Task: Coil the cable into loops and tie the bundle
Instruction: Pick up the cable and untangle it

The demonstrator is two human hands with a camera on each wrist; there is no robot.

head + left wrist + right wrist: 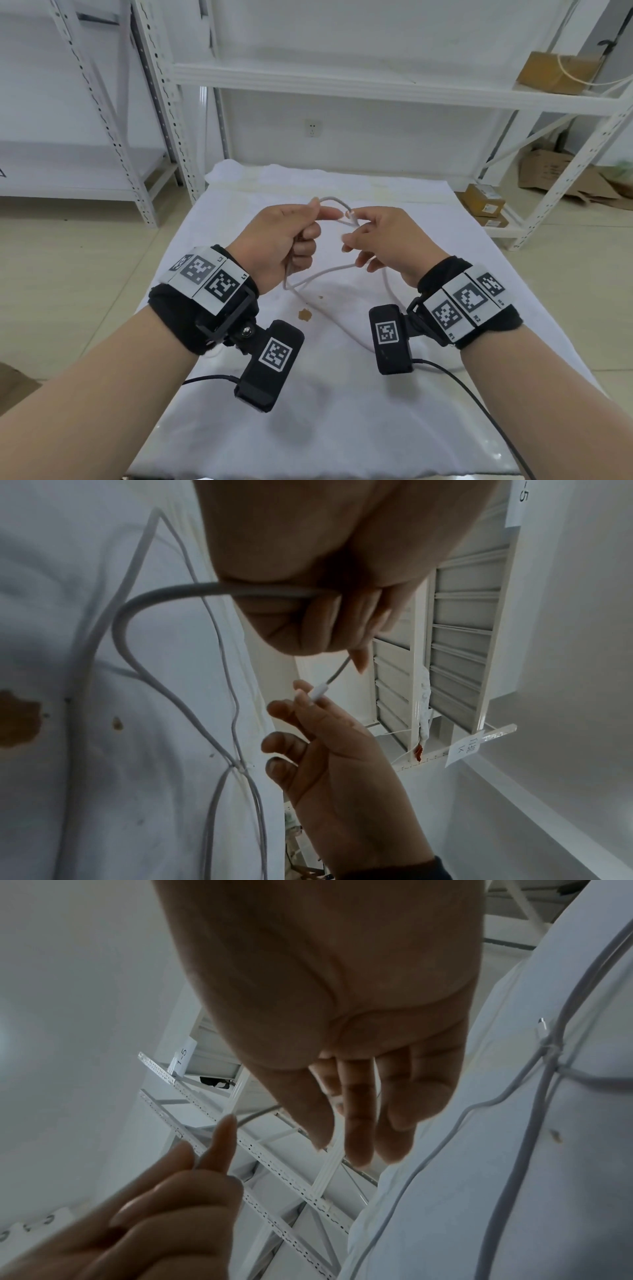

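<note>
A thin white cable arcs over the top of my left hand, which grips it in a closed fist above the table. The left wrist view shows the cable entering that fist and a short tail leaving it, ending in a white plug. My right hand is close beside the left, fingers nearly straight, and the plug lies against its fingertips. More cable hangs down to the cloth. There, several strands meet at a small knot.
A white cloth with brown stains covers the table. White metal shelving stands behind and at both sides. Cardboard boxes sit low on the right shelf. A black camera lead trails over the cloth.
</note>
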